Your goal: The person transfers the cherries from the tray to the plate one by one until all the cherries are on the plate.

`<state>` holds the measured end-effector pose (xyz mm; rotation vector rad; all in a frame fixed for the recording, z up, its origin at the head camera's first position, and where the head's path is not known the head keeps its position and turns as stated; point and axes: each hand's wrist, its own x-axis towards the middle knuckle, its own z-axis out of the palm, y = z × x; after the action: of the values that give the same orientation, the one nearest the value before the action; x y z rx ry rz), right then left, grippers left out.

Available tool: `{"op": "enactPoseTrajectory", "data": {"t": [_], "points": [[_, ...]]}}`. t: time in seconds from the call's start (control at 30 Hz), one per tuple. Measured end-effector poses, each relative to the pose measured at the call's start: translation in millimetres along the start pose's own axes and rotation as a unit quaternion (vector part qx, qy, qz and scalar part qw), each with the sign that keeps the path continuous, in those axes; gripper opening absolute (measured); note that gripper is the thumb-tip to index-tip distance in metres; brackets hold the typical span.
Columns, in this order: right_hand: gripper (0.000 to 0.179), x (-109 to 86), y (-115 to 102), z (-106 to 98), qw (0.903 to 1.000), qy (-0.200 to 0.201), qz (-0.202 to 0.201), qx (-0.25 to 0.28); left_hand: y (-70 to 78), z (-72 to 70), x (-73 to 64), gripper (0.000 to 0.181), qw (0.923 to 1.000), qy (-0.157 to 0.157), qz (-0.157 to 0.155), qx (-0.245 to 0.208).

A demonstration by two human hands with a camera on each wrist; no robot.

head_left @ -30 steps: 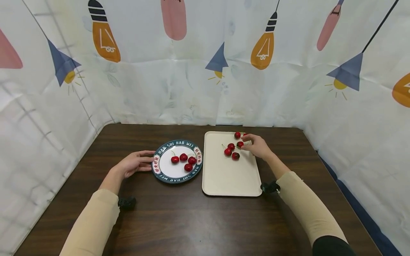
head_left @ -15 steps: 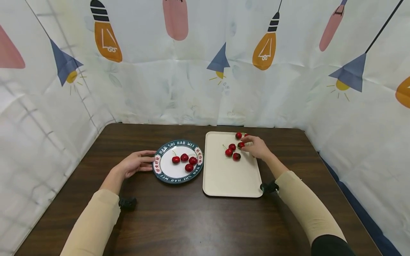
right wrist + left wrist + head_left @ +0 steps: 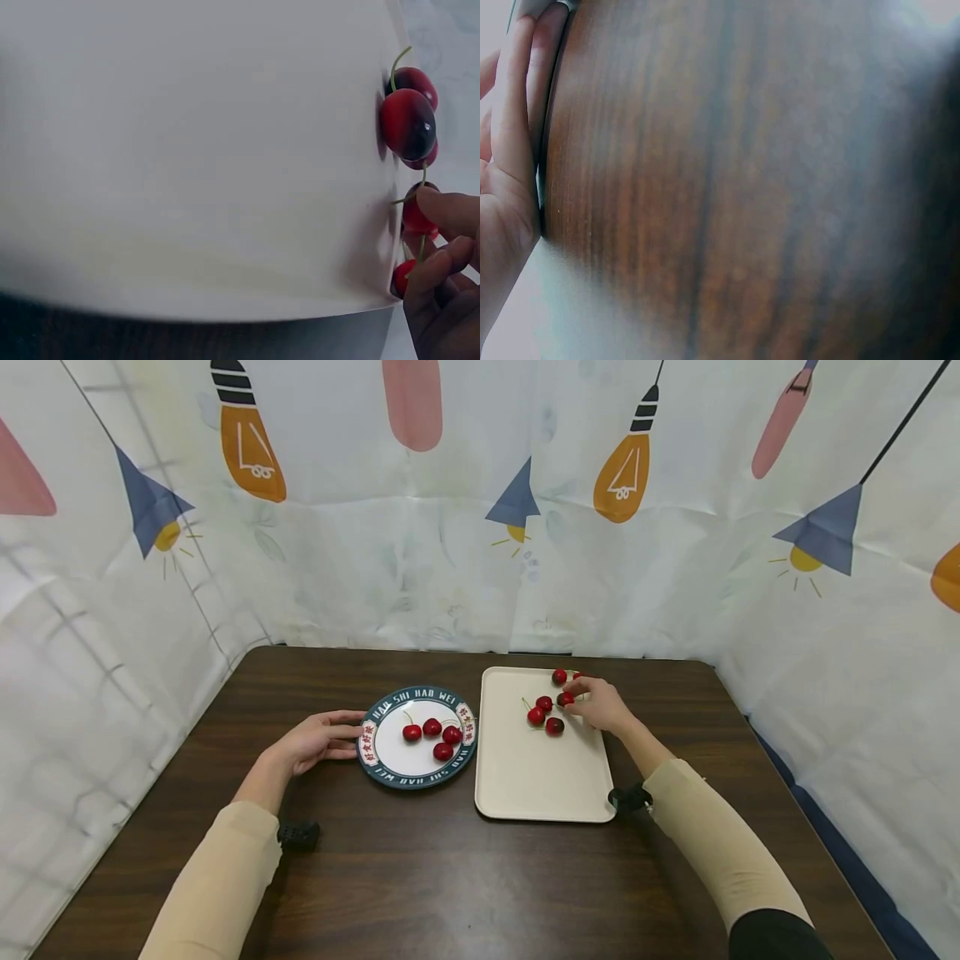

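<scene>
In the head view, my left hand (image 3: 322, 742) touches the left rim of a round plate (image 3: 408, 783) with its fingers extended. The plate is white with a dark teal lettered rim, and several red cherries lie on it. My right hand (image 3: 600, 706) is over the upper right of a cream tray (image 3: 540, 785), with thumb and fingers around a dark red cherry (image 3: 566, 699). In the right wrist view, the thumb presses against this cherry (image 3: 416, 214) near its green stem. Several more cherries (image 3: 554, 727) lie close by on the tray; one at the top is partly hidden by the hand.
Plate and tray stand side by side on a dark brown wooden table (image 3: 420, 877), with a narrow gap between them. A white curtain (image 3: 450, 568) printed with lamps and bulbs hangs behind and along both sides. Both wrists wear black straps.
</scene>
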<state>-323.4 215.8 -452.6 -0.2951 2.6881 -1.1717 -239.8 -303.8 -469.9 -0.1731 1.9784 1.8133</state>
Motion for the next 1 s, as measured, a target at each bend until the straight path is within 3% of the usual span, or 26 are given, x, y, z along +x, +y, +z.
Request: {"op": "enactPoseTrajectory", "data": {"t": [0.2,0.57,1.0], "points": [[0.036,0.8,-3.6,-2.9,0.9995,0.015,-0.018,-0.023,0.9,0.0,-0.2,0.066,1.0,0.001,-0.001,0.004],[0.037,-1.2,-19.6,-3.3,0.9985,0.024,-0.048,-0.014,0.7,1.0,0.5,0.066,1.0,0.001,-0.002,0.008],[0.034,-1.4,-51.7,9.5,0.9947,0.0,-0.102,-0.009,0.9,-0.2,-1.0,0.064,1.0,0.0,-0.001,0.001]]}}
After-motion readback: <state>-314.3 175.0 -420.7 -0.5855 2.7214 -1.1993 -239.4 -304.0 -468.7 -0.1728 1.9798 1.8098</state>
